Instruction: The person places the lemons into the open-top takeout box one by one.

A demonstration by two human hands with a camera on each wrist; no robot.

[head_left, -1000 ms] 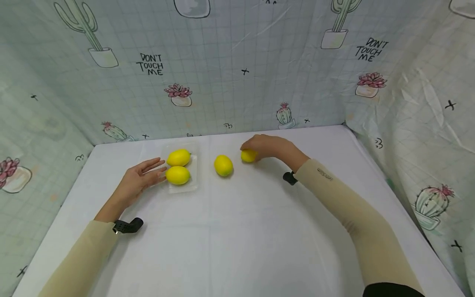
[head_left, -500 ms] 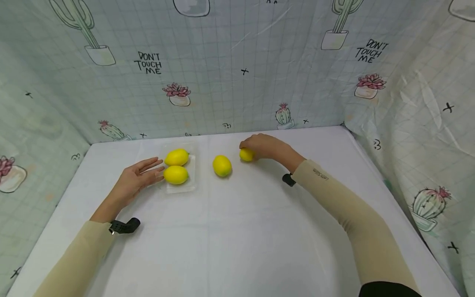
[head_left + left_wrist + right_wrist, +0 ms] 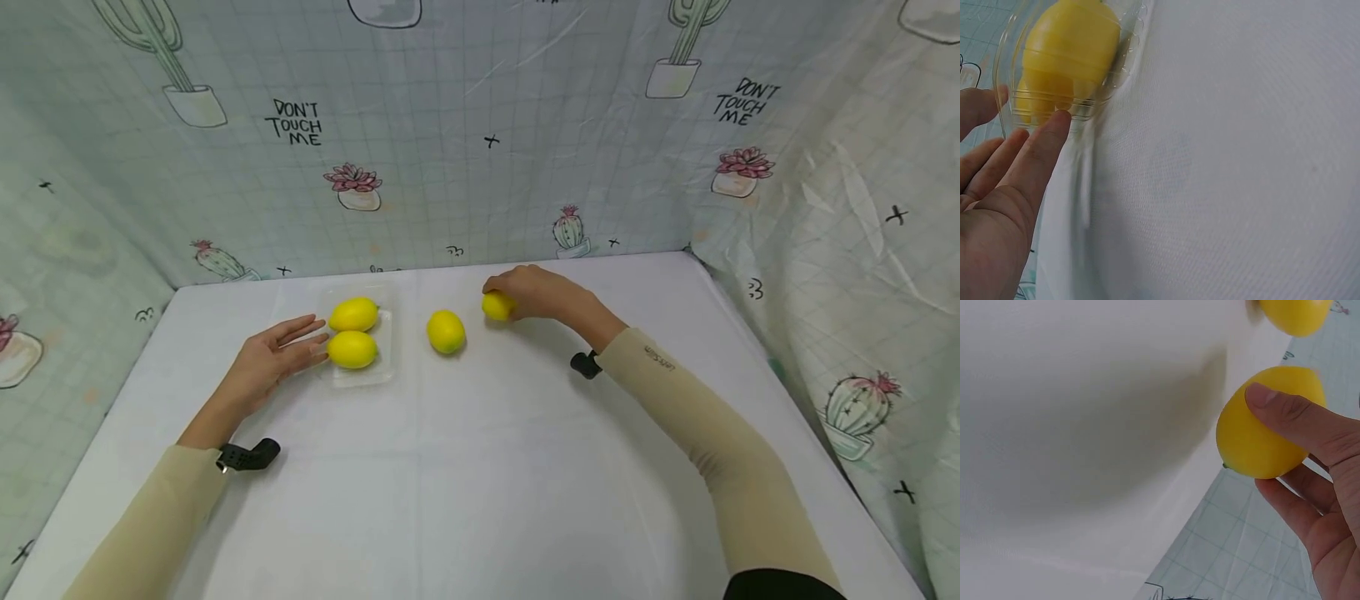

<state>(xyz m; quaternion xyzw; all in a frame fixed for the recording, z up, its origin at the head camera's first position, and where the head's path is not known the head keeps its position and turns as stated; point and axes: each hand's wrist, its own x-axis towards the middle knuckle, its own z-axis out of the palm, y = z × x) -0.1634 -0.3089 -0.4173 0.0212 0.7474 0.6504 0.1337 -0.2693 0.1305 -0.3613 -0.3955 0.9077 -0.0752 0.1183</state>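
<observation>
My right hand (image 3: 542,292) grips a yellow lemon (image 3: 1266,428) between thumb and fingers, near the back of the table. My left hand (image 3: 266,362) has its fingers extended against the near-left side of a clear plastic tray (image 3: 385,367). In the left wrist view its fingertips are right at the tray's ribbed wall (image 3: 1079,111). Two lemons lie in the tray, a rear lemon (image 3: 354,314) and a front lemon (image 3: 352,350). Between the tray and my right hand, a loose lemon (image 3: 446,332) rests on the table.
The white-covered table (image 3: 480,467) ends at a hanging cloth (image 3: 435,100) printed with cacti, at the back and both sides. Black straps (image 3: 251,456) sit on both wrists.
My right hand has lifted the lemon slightly. My left hand keeps its place at the tray. The whole head view has shifted a little.
</observation>
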